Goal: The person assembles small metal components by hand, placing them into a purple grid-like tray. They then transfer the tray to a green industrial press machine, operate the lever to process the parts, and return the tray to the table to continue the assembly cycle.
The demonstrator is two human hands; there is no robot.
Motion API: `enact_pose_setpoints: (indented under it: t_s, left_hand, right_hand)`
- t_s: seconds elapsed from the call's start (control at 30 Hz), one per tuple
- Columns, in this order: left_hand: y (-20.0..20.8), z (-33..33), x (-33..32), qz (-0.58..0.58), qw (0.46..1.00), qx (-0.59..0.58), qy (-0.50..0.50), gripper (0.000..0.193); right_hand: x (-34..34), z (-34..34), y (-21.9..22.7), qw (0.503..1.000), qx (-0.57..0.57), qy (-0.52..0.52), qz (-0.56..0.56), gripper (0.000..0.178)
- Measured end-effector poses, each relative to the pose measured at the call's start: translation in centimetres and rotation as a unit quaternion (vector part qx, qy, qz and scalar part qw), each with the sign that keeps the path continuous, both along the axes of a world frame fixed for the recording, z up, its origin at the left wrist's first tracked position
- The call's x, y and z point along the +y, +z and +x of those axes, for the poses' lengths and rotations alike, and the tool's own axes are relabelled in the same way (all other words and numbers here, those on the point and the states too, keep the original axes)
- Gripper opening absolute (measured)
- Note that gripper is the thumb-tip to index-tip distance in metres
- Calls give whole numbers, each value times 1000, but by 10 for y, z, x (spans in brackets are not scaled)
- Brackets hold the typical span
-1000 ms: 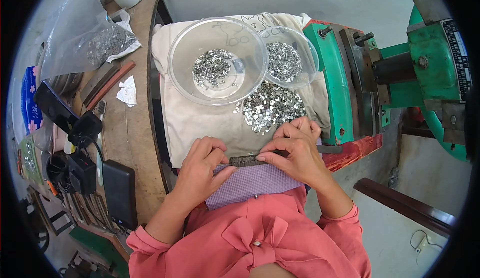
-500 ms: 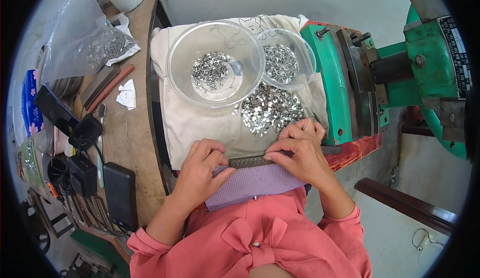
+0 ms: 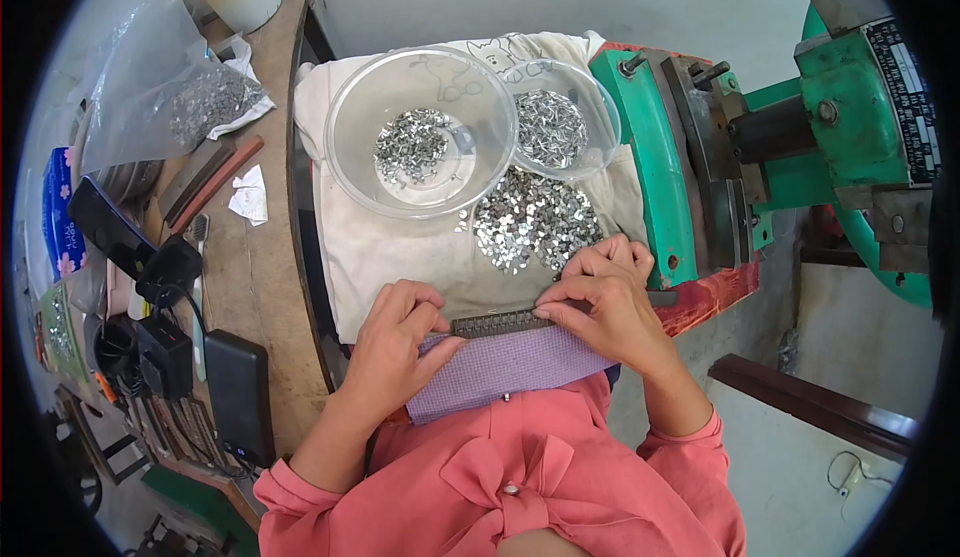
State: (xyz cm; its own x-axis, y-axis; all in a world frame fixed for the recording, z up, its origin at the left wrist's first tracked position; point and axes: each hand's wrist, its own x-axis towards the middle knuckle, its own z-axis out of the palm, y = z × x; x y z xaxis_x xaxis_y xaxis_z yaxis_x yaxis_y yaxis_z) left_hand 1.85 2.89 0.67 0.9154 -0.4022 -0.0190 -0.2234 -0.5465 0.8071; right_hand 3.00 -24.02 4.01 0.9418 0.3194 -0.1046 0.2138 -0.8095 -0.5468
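A dark metal bar with a row of small slots (image 3: 494, 323) lies crosswise at the edge of a purple checked cloth (image 3: 505, 369) in front of my body. My left hand (image 3: 400, 337) closes on the bar's left end, thumb and fingertips near each other. On its right end, my right hand (image 3: 605, 302) pinches with thumb and index finger, the other fingers curled above. Just beyond the bar, a heap of small shiny flat metal pieces (image 3: 530, 222) sits on a cream cloth (image 3: 375, 267). Whatever lies in the slots is too small to make out.
Behind the heap stand a large clear tub (image 3: 340, 147) and a smaller one (image 3: 603, 112), both holding small metal parts. A green machine (image 3: 655, 177) borders the right. On the wooden bench (image 3: 285, 287) at left are a black power bank (image 3: 240, 397), sticks and cables.
The surroundings have shifted slightly left in the picture. Both hands keep nearly the same hold on the slotted bar.
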Motion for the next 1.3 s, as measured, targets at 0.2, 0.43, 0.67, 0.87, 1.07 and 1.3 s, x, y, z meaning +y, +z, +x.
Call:
enact_pose_setpoints:
  t_s: [0.2, 0.43, 0.67, 0.87, 1.07, 1.3]
  left_hand:
    - [0, 0, 0, 3, 1000, 2, 2, 27]
    - [0, 0, 1, 5, 1000, -11, -7, 25]
    - [2, 1, 0, -2, 1000, -17, -11, 25]
    - [-1, 0, 0, 1, 1000, -11, -2, 26]
    - [0, 0, 0, -4, 1000, -6, 0, 27]
    - [1, 1, 0, -6, 1000, -11, 1, 27]
  right_hand:
    - [-3, 1, 3, 1000, 3, 5, -2, 11]
    - [11, 5, 2, 999, -11, 15, 40, 13]
    - [17, 5, -6, 999, -14, 22, 28, 12]
    - [2, 10, 3, 998, 3, -4, 70, 8]
    - [-13, 5, 5, 998, 0, -17, 58, 8]
    - [-9, -1, -3, 999, -26, -9, 33, 9]
